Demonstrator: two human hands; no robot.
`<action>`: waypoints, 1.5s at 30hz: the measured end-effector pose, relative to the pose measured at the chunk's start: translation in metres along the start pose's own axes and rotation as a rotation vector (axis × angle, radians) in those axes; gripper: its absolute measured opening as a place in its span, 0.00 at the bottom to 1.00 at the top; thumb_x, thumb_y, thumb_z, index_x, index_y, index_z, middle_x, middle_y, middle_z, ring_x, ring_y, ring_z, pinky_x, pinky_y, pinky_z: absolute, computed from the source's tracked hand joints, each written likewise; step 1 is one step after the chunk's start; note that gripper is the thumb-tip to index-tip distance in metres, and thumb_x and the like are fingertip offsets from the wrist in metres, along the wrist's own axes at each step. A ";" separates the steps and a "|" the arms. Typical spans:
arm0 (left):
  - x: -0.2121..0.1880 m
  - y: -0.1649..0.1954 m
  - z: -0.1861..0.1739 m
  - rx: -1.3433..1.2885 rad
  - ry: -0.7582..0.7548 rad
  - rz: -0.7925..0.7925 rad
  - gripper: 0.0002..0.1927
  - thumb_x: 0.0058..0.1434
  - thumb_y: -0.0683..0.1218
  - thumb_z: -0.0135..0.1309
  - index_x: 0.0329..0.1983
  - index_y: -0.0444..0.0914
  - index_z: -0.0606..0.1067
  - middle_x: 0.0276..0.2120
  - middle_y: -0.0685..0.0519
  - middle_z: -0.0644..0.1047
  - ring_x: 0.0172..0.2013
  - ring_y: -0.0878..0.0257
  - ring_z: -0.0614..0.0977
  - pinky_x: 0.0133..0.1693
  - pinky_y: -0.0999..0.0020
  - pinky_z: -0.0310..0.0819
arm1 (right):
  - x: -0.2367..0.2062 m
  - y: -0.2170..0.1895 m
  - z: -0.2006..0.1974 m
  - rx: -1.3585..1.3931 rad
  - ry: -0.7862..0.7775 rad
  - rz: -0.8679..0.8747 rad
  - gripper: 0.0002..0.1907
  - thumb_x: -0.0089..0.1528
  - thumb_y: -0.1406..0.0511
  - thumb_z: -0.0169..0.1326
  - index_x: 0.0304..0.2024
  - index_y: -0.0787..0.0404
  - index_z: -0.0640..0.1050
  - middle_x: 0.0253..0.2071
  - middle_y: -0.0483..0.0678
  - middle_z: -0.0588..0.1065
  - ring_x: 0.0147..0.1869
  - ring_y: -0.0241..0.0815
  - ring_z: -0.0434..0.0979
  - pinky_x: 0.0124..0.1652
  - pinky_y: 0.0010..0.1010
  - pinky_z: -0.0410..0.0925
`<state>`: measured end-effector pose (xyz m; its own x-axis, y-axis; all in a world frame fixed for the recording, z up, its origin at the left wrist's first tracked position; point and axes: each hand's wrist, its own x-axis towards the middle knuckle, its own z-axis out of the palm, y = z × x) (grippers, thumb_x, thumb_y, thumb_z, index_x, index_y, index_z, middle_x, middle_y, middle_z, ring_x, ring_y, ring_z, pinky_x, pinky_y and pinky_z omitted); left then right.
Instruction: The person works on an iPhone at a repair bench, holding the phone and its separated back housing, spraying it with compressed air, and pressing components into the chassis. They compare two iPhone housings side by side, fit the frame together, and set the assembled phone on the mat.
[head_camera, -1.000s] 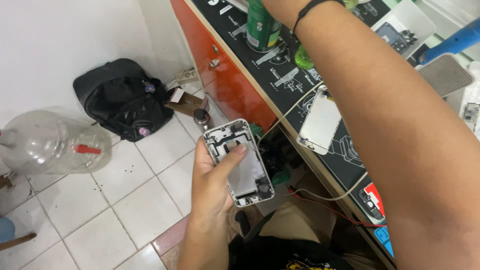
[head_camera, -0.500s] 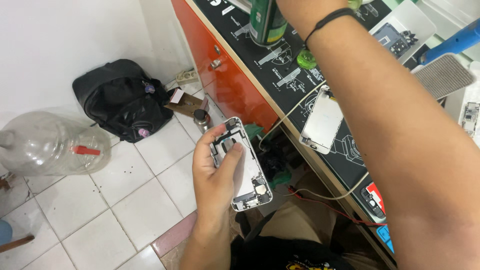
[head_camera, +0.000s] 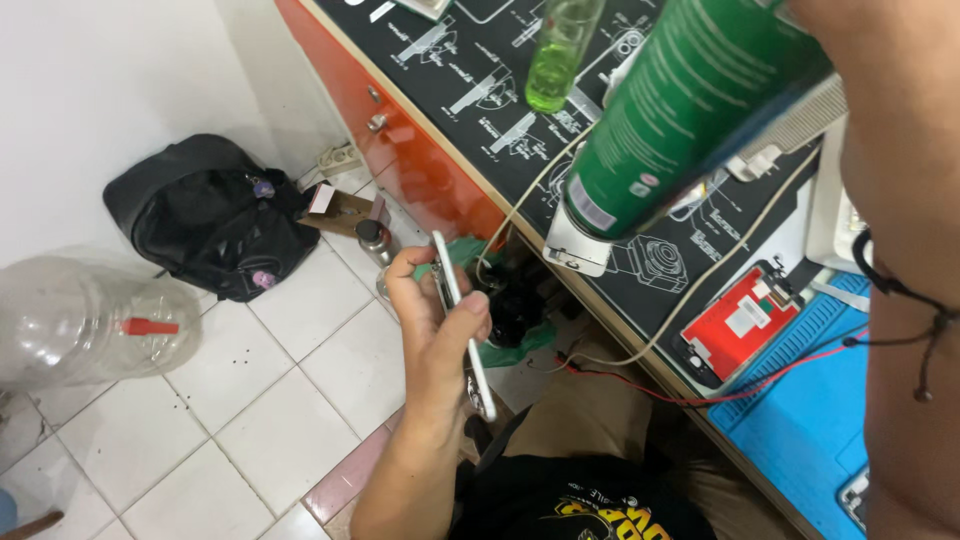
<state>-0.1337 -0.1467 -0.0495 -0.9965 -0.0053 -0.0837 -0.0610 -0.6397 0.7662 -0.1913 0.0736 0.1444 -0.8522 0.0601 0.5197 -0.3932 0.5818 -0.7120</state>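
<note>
Item: phone housing (head_camera: 462, 325), thin, flat, silver-edged metal shell, held edge-on to the camera so its inner face is hidden. Location: out over the tiled floor (head_camera: 240, 420), left of and below the bench edge. Held by the left hand (head_camera: 435, 320), fingers curled round the far edge, thumb pressed on the near edge; grip closed and firm.

Item: spray can (head_camera: 680, 110), green cylinder, smooth printed metal, white base rim, tilted with its base toward the housing. It is at the right forearm (head_camera: 905, 280), which fills the right of the view and wears a black cord bracelet; the right hand itself lies beyond the top edge, so its grip cannot be told.

Step in hand, as judged: can being brought toward the housing, away from the bench. Next move calls for the nozzle end to face the shell's open side, and the shell to be turned flat.

Surroundings:
- Black work mat (head_camera: 520, 110) with white diagrams on an orange-fronted bench.
- Small clear bottle (head_camera: 558, 50) of green liquid, far centre.
- Red display panel (head_camera: 740, 320) just beside a blue ribbed mat (head_camera: 810, 430).
- Beige cable (head_camera: 700, 275), red wire.
- Black backpack (head_camera: 215, 215) and large clear plastic jug (head_camera: 80, 320) on the floor, left.
</note>
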 end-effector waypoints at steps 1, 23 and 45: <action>0.000 -0.001 0.002 -0.002 -0.010 -0.015 0.34 0.59 0.40 0.55 0.66 0.41 0.55 0.45 0.46 0.66 0.32 0.64 0.69 0.32 0.71 0.66 | -0.008 -0.002 -0.007 0.006 0.015 0.014 0.31 0.58 0.60 0.66 0.58 0.65 0.68 0.49 0.52 0.74 0.51 0.45 0.79 0.49 0.34 0.73; -0.060 0.015 0.038 -0.310 -0.511 -0.307 0.33 0.69 0.54 0.45 0.75 0.47 0.51 0.69 0.23 0.61 0.52 0.37 0.77 0.50 0.41 0.75 | -0.222 -0.029 -0.015 -0.259 0.156 0.107 0.43 0.49 0.64 0.70 0.62 0.65 0.64 0.55 0.59 0.73 0.54 0.50 0.77 0.54 0.37 0.72; -0.077 0.016 0.037 -0.408 -0.562 -0.338 0.32 0.70 0.53 0.44 0.75 0.49 0.52 0.70 0.22 0.60 0.54 0.38 0.76 0.50 0.45 0.77 | -0.235 -0.025 0.007 -0.187 0.191 0.140 0.43 0.48 0.64 0.70 0.61 0.65 0.64 0.55 0.59 0.72 0.53 0.48 0.79 0.53 0.37 0.72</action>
<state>-0.0599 -0.1283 -0.0078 -0.8135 0.5624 0.1481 -0.4503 -0.7702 0.4516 0.0163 0.0392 0.0366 -0.8064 0.2914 0.5146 -0.1907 0.6956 -0.6927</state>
